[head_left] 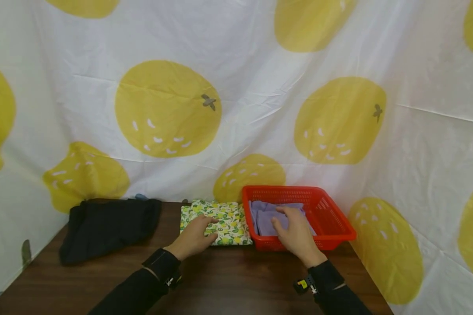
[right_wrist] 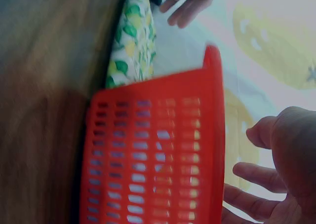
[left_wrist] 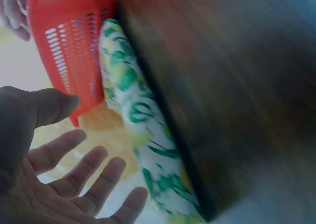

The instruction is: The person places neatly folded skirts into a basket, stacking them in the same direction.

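Note:
A red plastic basket (head_left: 335, 223) with slotted walls stands at the back right of the table, and purple cloth (head_left: 266, 221) lies folded in its left part. Above the basket's front rim is my right hand (head_left: 297, 236), fingers spread and holding nothing. My left hand (head_left: 195, 238) hovers at the front left of a folded lemon-print cloth (head_left: 230, 221), its fingers loosely spread in the left wrist view. This white, green and yellow cloth lies flat against the basket's left side. In the right wrist view, the basket wall (right_wrist: 153, 150) is close beside the right hand's fingers.
A folded black cloth (head_left: 110, 227) lies at the back left of the dark wooden table (head_left: 228, 280). Behind and at both sides hangs a white curtain (head_left: 252, 100) with large yellow fruit prints. Both wrists wear black straps.

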`<move>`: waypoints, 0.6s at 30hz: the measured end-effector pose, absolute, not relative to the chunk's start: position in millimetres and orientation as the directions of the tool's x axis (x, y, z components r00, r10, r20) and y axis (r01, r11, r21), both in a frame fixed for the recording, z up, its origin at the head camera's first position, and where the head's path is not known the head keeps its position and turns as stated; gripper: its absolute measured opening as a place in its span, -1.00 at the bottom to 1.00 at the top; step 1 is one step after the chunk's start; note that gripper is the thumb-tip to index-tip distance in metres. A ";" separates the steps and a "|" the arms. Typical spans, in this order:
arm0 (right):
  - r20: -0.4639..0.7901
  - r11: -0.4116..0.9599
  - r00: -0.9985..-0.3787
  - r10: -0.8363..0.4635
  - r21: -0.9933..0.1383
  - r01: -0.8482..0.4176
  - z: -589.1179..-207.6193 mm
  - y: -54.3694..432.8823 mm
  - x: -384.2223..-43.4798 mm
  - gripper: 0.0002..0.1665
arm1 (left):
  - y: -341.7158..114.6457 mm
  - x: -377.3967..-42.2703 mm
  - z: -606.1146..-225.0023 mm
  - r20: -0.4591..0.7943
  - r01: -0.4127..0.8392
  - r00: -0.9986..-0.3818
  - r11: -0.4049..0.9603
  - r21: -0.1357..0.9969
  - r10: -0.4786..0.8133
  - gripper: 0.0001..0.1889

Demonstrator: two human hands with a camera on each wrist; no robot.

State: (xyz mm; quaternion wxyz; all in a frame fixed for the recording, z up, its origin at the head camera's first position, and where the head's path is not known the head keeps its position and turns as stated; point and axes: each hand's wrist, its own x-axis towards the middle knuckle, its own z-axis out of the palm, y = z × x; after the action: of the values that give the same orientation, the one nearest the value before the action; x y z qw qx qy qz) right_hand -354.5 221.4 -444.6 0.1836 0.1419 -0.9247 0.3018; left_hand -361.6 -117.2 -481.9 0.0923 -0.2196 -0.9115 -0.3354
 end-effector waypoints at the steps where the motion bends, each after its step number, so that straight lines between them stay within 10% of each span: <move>1: 0.430 0.776 -0.889 -0.157 -0.503 -0.381 -446.1 218.7 -351.9 -0.44 | -119.9 -360.5 -483.6 0.313 0.465 -0.885 0.683 0.563 0.344 -0.60; 18: 0.540 0.717 -0.784 -0.306 -0.412 -0.563 -460.2 158.1 -325.0 -0.56 | -145.2 -364.8 -512.5 0.116 0.374 -0.925 0.815 0.443 0.361 -0.57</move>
State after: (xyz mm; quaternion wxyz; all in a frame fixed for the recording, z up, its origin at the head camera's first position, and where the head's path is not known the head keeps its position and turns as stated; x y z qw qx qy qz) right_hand -325.0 158.1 -460.2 0.2228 0.2416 -0.8992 0.2888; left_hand -364.8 -145.2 -512.5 0.0133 -0.1928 -0.9525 -0.2353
